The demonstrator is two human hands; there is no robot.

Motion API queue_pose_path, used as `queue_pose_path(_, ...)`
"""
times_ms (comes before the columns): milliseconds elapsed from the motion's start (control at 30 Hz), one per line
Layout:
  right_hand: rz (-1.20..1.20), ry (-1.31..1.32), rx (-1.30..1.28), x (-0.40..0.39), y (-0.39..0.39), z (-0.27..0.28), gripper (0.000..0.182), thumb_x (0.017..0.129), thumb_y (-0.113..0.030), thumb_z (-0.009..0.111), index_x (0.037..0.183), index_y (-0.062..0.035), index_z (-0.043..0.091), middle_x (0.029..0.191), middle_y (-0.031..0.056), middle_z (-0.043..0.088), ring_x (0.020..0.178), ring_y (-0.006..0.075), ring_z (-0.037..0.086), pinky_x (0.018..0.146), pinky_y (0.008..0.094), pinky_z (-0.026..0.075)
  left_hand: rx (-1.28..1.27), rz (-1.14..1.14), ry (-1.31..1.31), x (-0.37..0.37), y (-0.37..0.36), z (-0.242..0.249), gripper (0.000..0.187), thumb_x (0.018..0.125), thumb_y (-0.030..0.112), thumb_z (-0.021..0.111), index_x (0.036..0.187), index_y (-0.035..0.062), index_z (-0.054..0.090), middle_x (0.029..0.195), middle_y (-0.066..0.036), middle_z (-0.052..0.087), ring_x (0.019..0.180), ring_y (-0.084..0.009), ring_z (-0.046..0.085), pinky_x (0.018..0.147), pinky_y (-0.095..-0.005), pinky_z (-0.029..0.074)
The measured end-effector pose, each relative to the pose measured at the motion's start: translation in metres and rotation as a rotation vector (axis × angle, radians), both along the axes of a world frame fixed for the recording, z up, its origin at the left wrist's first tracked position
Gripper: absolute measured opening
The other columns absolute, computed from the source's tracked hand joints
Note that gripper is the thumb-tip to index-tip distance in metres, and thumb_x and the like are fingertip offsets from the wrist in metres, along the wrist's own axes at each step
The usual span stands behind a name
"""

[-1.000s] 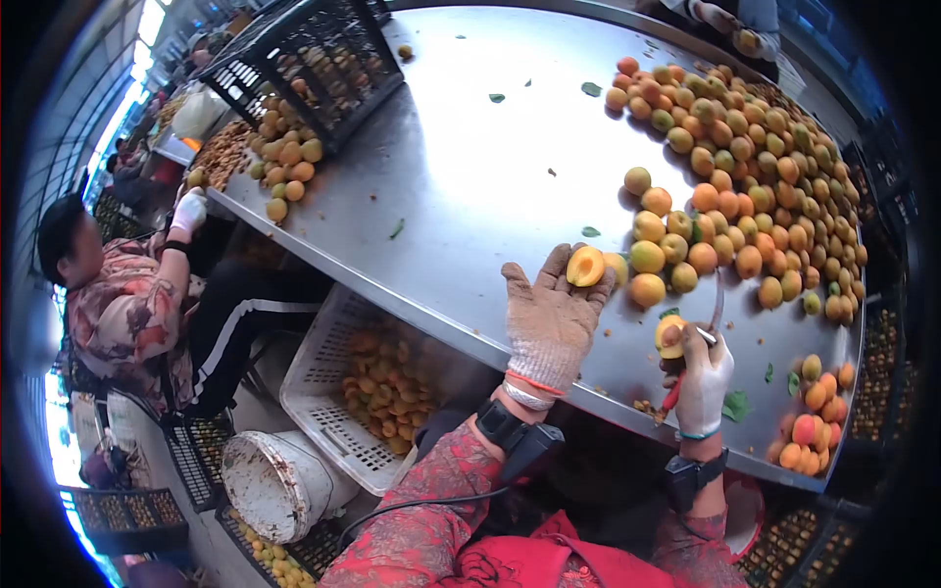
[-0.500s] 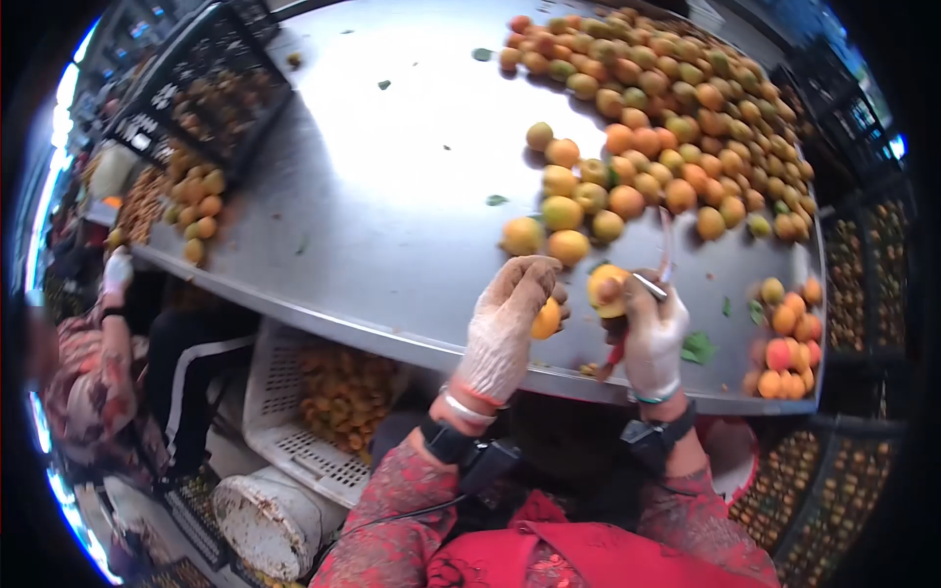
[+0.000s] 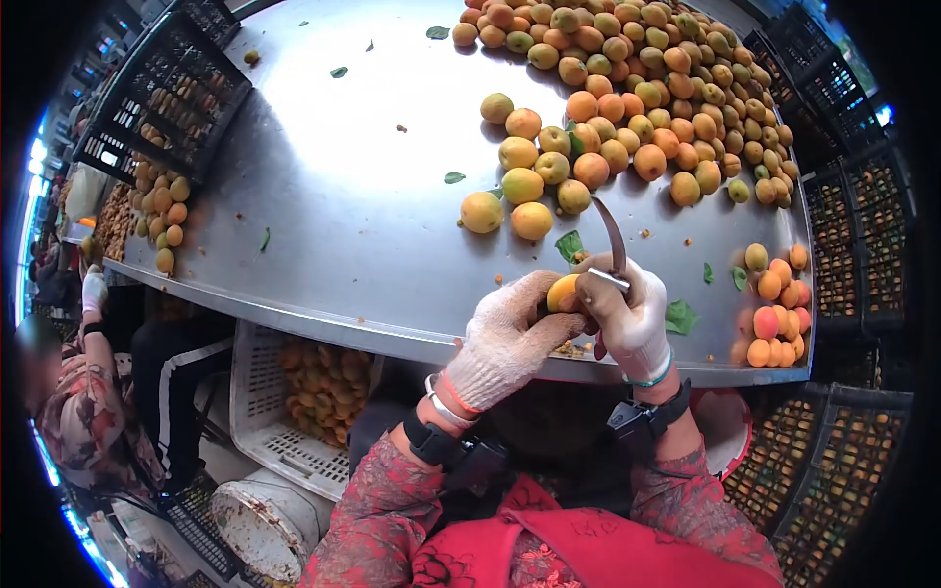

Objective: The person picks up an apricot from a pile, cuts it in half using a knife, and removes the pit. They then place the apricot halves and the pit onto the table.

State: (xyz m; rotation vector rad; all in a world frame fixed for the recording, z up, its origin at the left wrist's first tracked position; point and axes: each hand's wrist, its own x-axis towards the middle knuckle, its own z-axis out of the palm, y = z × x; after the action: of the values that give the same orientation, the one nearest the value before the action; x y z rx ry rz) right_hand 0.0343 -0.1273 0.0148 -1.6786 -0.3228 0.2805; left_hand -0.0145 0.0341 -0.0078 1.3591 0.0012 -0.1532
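My left hand [image 3: 505, 335], in a stained white knit glove, is closed around a yellow-orange apricot piece [image 3: 563, 293] at the table's near edge. Against that same piece my gloved right hand [image 3: 627, 318] presses its fingers, while also gripping a small knife [image 3: 616, 240] whose curved blade points up and away from me. The fingers hide most of the apricot piece. Just beyond the hands lie a green leaf [image 3: 569, 246] and a loose group of whole apricots [image 3: 531, 220] on the metal table [image 3: 323, 235].
A large apricot heap [image 3: 647, 88] covers the far right; a smaller pile [image 3: 779, 323] sits near the right corner. Below the table stand a white crate [image 3: 257, 392] of apricot pieces and a white bucket [image 3: 265, 524]. Black trays [image 3: 833, 470] fill the right. Another person [image 3: 98, 412] works at left.
My hands have come together from being apart, when each held an apricot half, the right one showing its pit. The knife blade now stands clearer, and the whole view has shifted slightly.
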Motion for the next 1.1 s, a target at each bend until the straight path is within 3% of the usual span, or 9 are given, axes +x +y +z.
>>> queue_pose_path(133, -0.011, 0.161, 0.043, 0.0, 0.006, 0.001, 0.023, 0.096, -0.018, 0.058, 0.096, 0.0039, 0.062, 0.075, 0.0049, 0.066, 0.06, 0.0066, 0.056, 0.053, 0.0226, 0.045, 0.03, 0.016, -0.016, -0.001, 0.002, 0.004, 0.022, 0.086, 0.012, 0.071, 0.104, 0.0012, 0.062, 0.08, -0.004, 0.064, 0.074, -0.0073, 0.058, 0.067, -0.0258, 0.05)
queue_pose_path(333, -0.078, 0.323, 0.102, -0.001, 0.009, -0.012, 0.027, 0.097, -0.024, 0.059, 0.1, 0.0035, 0.061, 0.077, 0.0076, 0.068, 0.06, 0.0075, 0.059, 0.05, 0.0221, 0.046, 0.33, -0.009, -0.159, 0.002, 0.01, -0.003, 0.023, 0.086, 0.013, 0.072, 0.103, 0.0014, 0.063, 0.074, -0.004, 0.062, 0.068, -0.0075, 0.054, 0.062, -0.0271, 0.047)
queue_pose_path(433, -0.158, 0.257, 0.149, -0.006, 0.017, -0.009, 0.029, 0.098, -0.025, 0.059, 0.101, 0.0041, 0.06, 0.078, 0.007, 0.068, 0.059, 0.0079, 0.06, 0.048, 0.0228, 0.046, 0.127, 0.005, 0.049, 0.002, 0.004, 0.0, 0.027, 0.087, 0.014, 0.071, 0.108, 0.0009, 0.061, 0.078, -0.004, 0.063, 0.069, -0.0082, 0.055, 0.063, -0.0268, 0.048)
queue_pose_path(500, -0.203, 0.01, 0.107, -0.011, 0.021, -0.014, 0.028, 0.099, -0.024, 0.059, 0.101, 0.0046, 0.06, 0.078, 0.0064, 0.067, 0.059, 0.007, 0.059, 0.048, 0.0229, 0.045, 0.04, 0.148, 0.144, 0.002, -0.003, 0.003, 0.037, 0.088, 0.014, 0.069, 0.12, 0.0007, 0.056, 0.089, -0.006, 0.063, 0.074, -0.0085, 0.057, 0.064, -0.0259, 0.049)
queue_pose_path(533, -0.188, 0.086, 0.126, -0.014, 0.023, -0.006, 0.027, 0.099, -0.022, 0.06, 0.102, 0.0046, 0.06, 0.078, 0.0053, 0.067, 0.06, 0.0063, 0.058, 0.052, 0.0231, 0.046, -0.004, 0.179, 0.104, 0.0, -0.005, 0.002, 0.045, 0.09, 0.014, 0.067, 0.131, 0.0023, 0.05, 0.1, -0.006, 0.062, 0.079, -0.0087, 0.057, 0.067, -0.0249, 0.049)
queue_pose_path(633, -0.158, -0.086, 0.105, -0.011, 0.022, -0.014, 0.027, 0.099, -0.023, 0.06, 0.102, 0.0045, 0.06, 0.078, 0.0052, 0.066, 0.062, 0.0076, 0.059, 0.056, 0.0246, 0.047, -0.181, 0.183, 0.084, -0.003, -0.006, 0.001, 0.047, 0.09, 0.012, 0.065, 0.134, 0.0034, 0.049, 0.103, -0.006, 0.059, 0.079, -0.0092, 0.058, 0.069, -0.0242, 0.049)
queue_pose_path(733, -0.211, 0.06, 0.204, -0.007, 0.006, -0.01, 0.029, 0.099, -0.026, 0.059, 0.102, 0.0032, 0.06, 0.07, 0.0017, 0.059, 0.055, 0.0087, 0.052, 0.052, 0.0253, 0.041, -0.374, 0.152, 0.205, 0.001, -0.005, 0.007, 0.047, 0.088, 0.004, 0.06, 0.133, 0.0013, 0.049, 0.1, -0.006, 0.057, 0.076, -0.0115, 0.056, 0.069, -0.0236, 0.048)
queue_pose_path(833, -0.317, -0.098, 0.557, 0.01, -0.006, -0.006, 0.03, 0.1, -0.027, 0.057, 0.11, 0.0018, 0.057, 0.062, -0.0018, 0.047, 0.048, 0.0078, 0.037, 0.05, 0.0242, 0.033, -0.385, 0.1, 0.241, 0.001, -0.007, 0.011, 0.048, 0.086, 0.002, 0.059, 0.133, 0.0013, 0.049, 0.098, -0.006, 0.056, 0.075, -0.013, 0.057, 0.069, -0.0256, 0.049)
queue_pose_path(1100, -0.341, -0.371, 0.729, 0.008, -0.005, 0.023, 0.032, 0.101, -0.019, 0.053, 0.122, 0.004, 0.043, 0.063, 0.0044, 0.05, 0.054, 0.0134, 0.047, 0.055, 0.0345, 0.043, -0.081, -0.027, 0.207, -0.005, -0.021, 0.008, 0.037, 0.088, 0.007, 0.066, 0.122, 0.0017, 0.055, 0.096, -0.004, 0.059, 0.08, -0.0073, 0.057, 0.071, -0.0235, 0.05)
